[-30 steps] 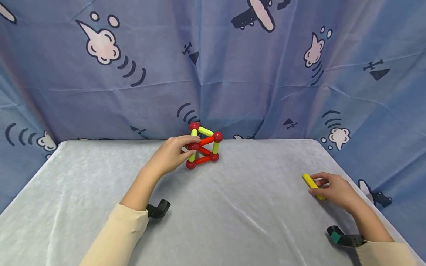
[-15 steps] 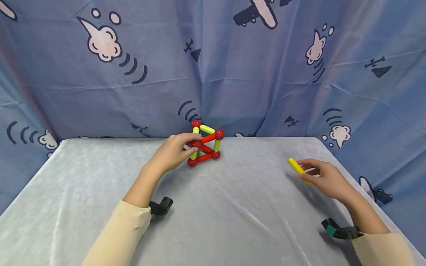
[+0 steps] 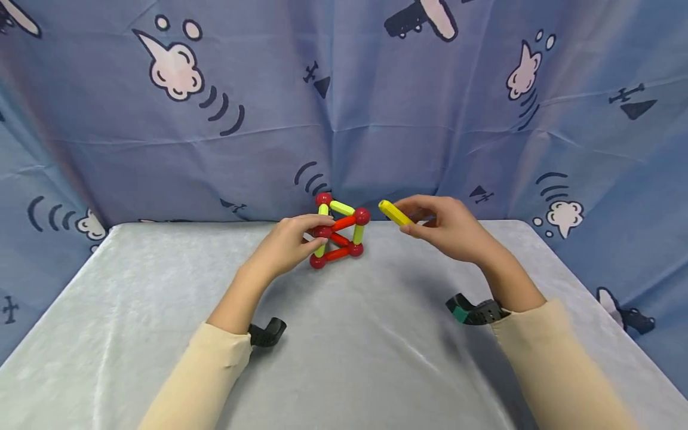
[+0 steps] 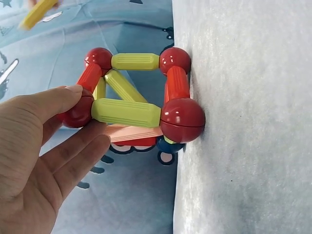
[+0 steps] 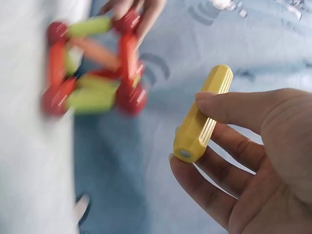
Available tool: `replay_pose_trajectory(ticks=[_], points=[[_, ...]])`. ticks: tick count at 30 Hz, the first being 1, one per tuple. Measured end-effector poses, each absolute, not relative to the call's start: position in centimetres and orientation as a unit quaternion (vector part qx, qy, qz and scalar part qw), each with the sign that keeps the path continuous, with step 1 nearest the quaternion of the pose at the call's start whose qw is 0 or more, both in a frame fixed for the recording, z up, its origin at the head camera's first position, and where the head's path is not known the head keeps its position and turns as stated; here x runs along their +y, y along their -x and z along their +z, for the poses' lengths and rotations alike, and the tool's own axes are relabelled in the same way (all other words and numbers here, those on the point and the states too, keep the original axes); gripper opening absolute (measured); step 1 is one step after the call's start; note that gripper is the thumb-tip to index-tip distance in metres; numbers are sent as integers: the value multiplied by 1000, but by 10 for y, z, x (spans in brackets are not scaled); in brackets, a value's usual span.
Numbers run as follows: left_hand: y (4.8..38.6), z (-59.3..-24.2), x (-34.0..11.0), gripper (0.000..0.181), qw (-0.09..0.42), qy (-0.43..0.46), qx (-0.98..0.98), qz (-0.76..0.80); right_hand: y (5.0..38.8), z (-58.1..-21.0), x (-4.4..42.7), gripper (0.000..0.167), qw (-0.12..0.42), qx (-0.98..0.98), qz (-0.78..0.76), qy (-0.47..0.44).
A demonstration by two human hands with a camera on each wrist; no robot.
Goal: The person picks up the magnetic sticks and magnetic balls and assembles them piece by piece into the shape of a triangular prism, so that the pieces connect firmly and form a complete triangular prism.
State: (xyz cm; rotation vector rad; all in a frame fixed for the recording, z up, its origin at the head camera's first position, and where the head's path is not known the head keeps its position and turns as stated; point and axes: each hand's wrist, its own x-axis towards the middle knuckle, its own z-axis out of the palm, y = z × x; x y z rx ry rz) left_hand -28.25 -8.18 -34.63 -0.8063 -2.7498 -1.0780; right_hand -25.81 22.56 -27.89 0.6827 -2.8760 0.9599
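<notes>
A box-like frame of magnetic rods and balls [image 3: 337, 254] stands at the back of the table, with dark red balls at its corners and red and lime-green rods between them. My left hand [image 3: 285, 243] pinches its near upper-left red ball [image 4: 79, 113] between thumb and fingers. In the left wrist view a slanting lime rod and a blue ball [image 4: 168, 145] show behind the front face. To the right of the frame, above the table, my right hand [image 3: 448, 228] holds a yellow magnetic rod [image 5: 209, 112] by thumb and fingertips. The rod is tilted, apart from the frame, with a metal end visible.
A pale grey cloth covers the table [image 3: 349, 352]. Right behind its back edge hangs a blue curtain [image 3: 258, 173] printed with planes and clouds. Dark camera bands [image 3: 478, 312] sit on both wrists.
My right hand has carried the yellow rod up from the right side of the table, leftward and away from me, close to the frame. The left hand keeps its pinch on the ball.
</notes>
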Motion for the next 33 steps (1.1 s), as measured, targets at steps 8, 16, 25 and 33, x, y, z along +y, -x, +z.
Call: replay_pose_trajectory(ticks=[8,16,25,33], points=[[284,-348,-77,37,39,269,-892,-362,266,-265,181,38,39,-882,391,-259],[283,-348,-74,39,35,267,-888,-372,273,-297,183,35,9,-882,400,-249],[281,-347,-79,40,39,255,-891,-374,283,-311,178,33,-14,-896,361,-257],[286,-348,-82,40,40,261,-888,-376,289,-327,167,32,-48,-907,334,-250]])
